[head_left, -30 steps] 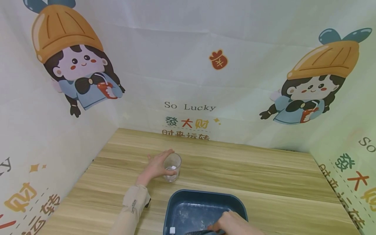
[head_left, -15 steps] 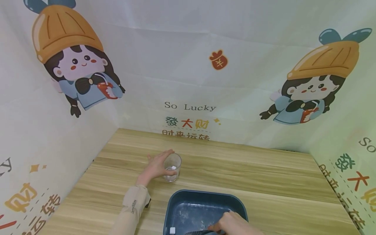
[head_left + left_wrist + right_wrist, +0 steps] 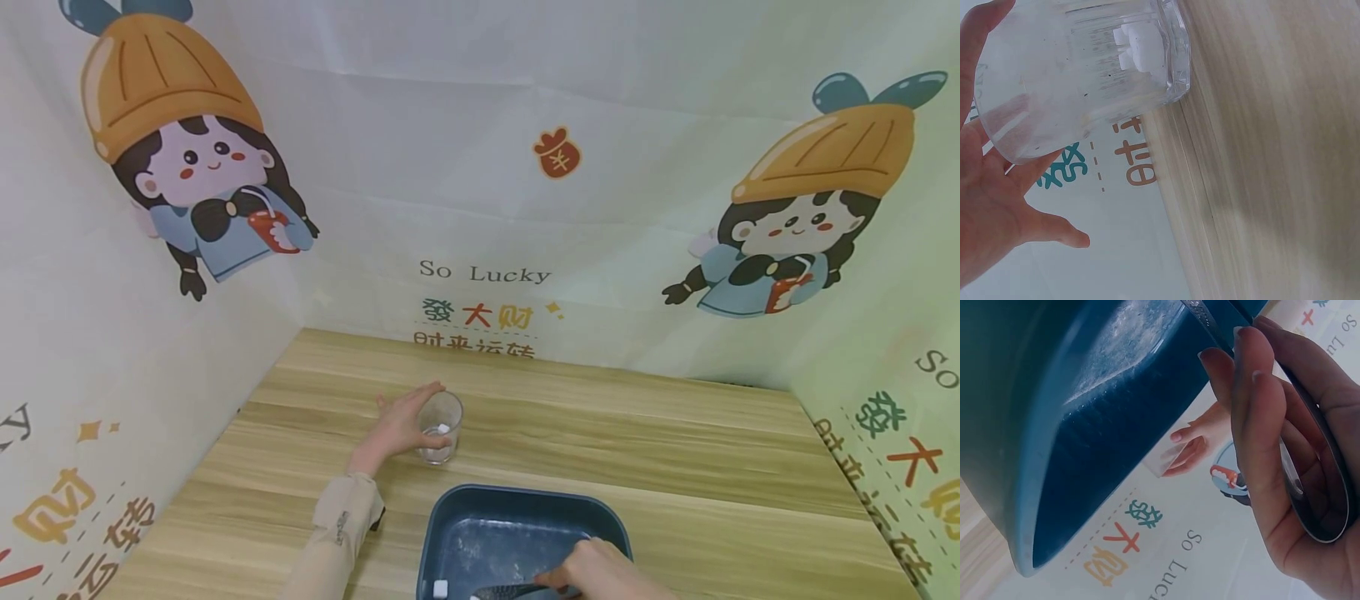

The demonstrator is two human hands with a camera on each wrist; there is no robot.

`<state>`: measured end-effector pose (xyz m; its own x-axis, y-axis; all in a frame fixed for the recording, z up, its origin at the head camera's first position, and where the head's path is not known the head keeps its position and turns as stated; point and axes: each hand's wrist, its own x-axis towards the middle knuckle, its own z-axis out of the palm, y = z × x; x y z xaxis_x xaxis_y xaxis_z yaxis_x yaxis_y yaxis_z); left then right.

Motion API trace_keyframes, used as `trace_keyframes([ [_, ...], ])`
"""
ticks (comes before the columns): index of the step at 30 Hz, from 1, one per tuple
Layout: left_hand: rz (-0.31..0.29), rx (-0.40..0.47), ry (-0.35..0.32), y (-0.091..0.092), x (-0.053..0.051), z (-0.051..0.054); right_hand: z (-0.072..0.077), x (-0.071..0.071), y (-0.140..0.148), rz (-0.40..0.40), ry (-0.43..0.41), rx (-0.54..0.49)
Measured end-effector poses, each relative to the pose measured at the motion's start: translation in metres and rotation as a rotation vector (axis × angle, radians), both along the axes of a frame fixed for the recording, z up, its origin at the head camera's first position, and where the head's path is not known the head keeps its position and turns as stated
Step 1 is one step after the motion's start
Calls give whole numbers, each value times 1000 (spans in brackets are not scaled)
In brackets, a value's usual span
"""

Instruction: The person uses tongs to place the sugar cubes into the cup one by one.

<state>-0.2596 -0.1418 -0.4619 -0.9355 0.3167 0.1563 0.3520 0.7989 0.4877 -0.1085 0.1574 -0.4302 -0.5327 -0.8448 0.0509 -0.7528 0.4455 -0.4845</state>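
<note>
The dark metal, U-bent tongs (image 3: 510,592) were pinched between the thumb and fingers of the right hand (image 3: 603,572), reaching low into a deep blue rectangular tray (image 3: 502,542). A small white scrap showed by their tip; whether they gripped it could not be told. One small white cube (image 3: 440,589) lay in the tray's near left corner. Beyond, the left hand (image 3: 397,423) curled around a clear drinking glass (image 3: 444,408), upright on the wood-grain table (image 3: 675,450), white cubes (image 3: 1142,47) at its bottom. A pale printed cloth (image 3: 420,167) hung behind.
</note>
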Motion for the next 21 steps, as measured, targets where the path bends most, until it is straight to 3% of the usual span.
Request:
trace_keyframes([
  [6, -6, -4, 8, 0, 0, 0, 0, 0, 3, -4, 10, -9],
  [13, -1, -15, 2, 0, 0, 0, 1, 1, 9, -9, 77, -52],
  [21, -2, -16, 9, 0, -1, -1, 2, 0, 15, 48, 117, -115],
])
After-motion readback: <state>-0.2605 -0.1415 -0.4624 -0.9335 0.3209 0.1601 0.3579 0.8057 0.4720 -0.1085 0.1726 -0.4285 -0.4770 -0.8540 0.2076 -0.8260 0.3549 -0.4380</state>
